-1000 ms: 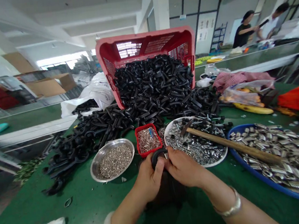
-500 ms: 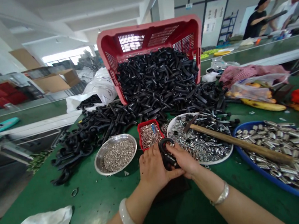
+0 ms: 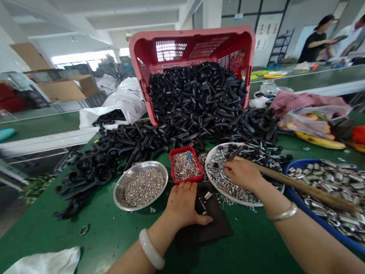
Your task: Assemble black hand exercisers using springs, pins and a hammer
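Note:
My left hand (image 3: 184,205) is wrapped round a black plastic part (image 3: 202,191) at the edge of a dark pad (image 3: 219,223). Its fingers hide much of the part; small shiny metal pieces (image 3: 207,195) show beside the thumb. My right hand (image 3: 244,174) reaches into a white dish (image 3: 211,182) of screws and small metal fittings. Its fingertips are bunched just below the head of a hammer (image 3: 293,181), whose wooden handle lies across the dish. What those fingers grip is hidden.
A red box (image 3: 200,170) of small pins and a steel bowl (image 3: 119,199) of small rings stand ahead. A blue basin (image 3: 296,198) of metal pieces is at right. Behind, a tipped red crate (image 3: 143,80) spills black parts (image 3: 197,91). Two people stand far right.
My right hand has left the black part and moved right into the white dish. My left hand stays on the part, which sits lower on the pad. The view has shifted slightly.

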Demonstrator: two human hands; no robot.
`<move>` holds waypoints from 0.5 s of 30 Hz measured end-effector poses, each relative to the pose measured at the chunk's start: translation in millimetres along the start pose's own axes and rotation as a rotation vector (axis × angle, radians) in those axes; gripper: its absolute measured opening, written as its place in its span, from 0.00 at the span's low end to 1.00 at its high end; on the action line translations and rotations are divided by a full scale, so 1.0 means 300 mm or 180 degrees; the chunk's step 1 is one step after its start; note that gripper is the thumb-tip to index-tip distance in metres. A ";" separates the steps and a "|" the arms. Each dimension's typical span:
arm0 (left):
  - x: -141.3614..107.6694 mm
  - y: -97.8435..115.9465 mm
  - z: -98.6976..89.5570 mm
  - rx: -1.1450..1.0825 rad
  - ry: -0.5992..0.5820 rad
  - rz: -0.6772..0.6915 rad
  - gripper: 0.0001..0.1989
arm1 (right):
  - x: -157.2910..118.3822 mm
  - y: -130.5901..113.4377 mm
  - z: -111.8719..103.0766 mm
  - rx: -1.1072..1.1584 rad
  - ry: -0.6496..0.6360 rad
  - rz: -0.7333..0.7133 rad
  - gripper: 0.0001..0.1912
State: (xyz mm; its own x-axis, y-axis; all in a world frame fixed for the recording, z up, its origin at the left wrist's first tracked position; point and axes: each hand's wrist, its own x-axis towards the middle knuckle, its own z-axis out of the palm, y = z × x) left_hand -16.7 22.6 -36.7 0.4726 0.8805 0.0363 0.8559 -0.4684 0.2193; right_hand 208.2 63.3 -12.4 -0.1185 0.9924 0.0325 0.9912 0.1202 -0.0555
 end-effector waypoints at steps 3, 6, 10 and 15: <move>0.007 -0.018 0.023 -0.0115 -0.0061 0.0005 0.49 | 0.033 -0.030 0.008 -0.0304 -0.0230 -0.0167 0.14; 0.000 -0.032 0.041 -0.0213 -0.0016 -0.0011 0.50 | 0.073 -0.057 0.033 -0.0336 -0.0190 -0.0316 0.15; -0.008 -0.039 0.052 -0.0251 0.0037 -0.0040 0.51 | 0.120 -0.066 0.063 -0.0370 -0.0229 -0.0438 0.13; -0.009 -0.039 0.048 -0.0309 0.0036 -0.0036 0.52 | 0.109 -0.014 0.071 -0.0373 -0.0264 -0.0464 0.15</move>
State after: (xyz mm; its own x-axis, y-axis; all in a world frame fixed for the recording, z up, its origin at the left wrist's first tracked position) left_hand -24.9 24.7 -53.4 0.4601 0.8868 0.0442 0.8365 -0.4497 0.3131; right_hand 198.8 95.8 -32.2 -0.2610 0.9640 -0.0509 0.9627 0.2638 0.0603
